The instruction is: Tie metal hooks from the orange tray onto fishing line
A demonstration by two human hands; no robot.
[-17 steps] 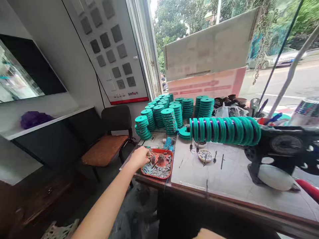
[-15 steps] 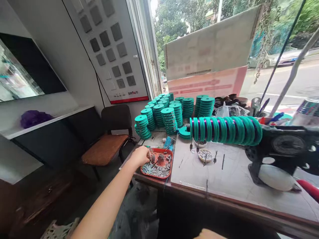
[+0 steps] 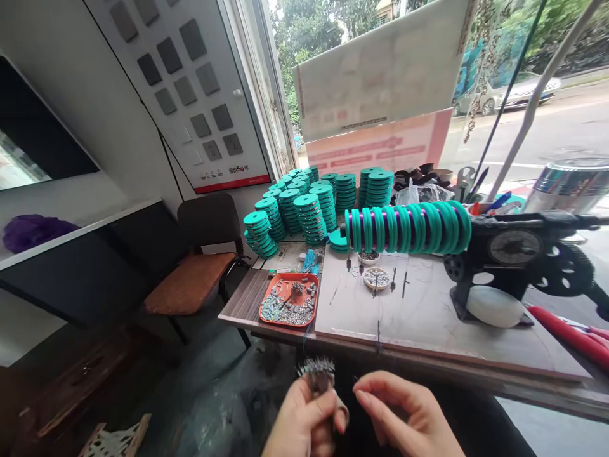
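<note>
Near the bottom middle, my left hand point(image 3: 304, 416) is closed on a bristly clump of small metal pieces point(image 3: 318, 368), silvery and standing up on end. What lies under the clump is hidden by my fingers. To its right, my right hand point(image 3: 404, 412) is in a pinch, with a tiny dark tip point(image 3: 355, 379) showing at the fingertips, too small to name. Both hands are in front of the table edge. Beyond them, an orange tray point(image 3: 311, 308) holds small metal bits, grey cylinders and pale blue pieces.
Stacks of green ring-shaped spools point(image 3: 307, 216) stand at the back of the table. A black winding machine point(image 3: 514, 251) carries a row of green rings point(image 3: 409, 228). Small bowls point(image 3: 377, 279) of beads and thin dark rods lie on the board point(image 3: 428, 336). A chair point(image 3: 190, 279) is at left.
My left hand has come back from the orange tray to the front, now with the metal clump. My right hand has risen further into view beside it. The view has shifted slightly.
</note>
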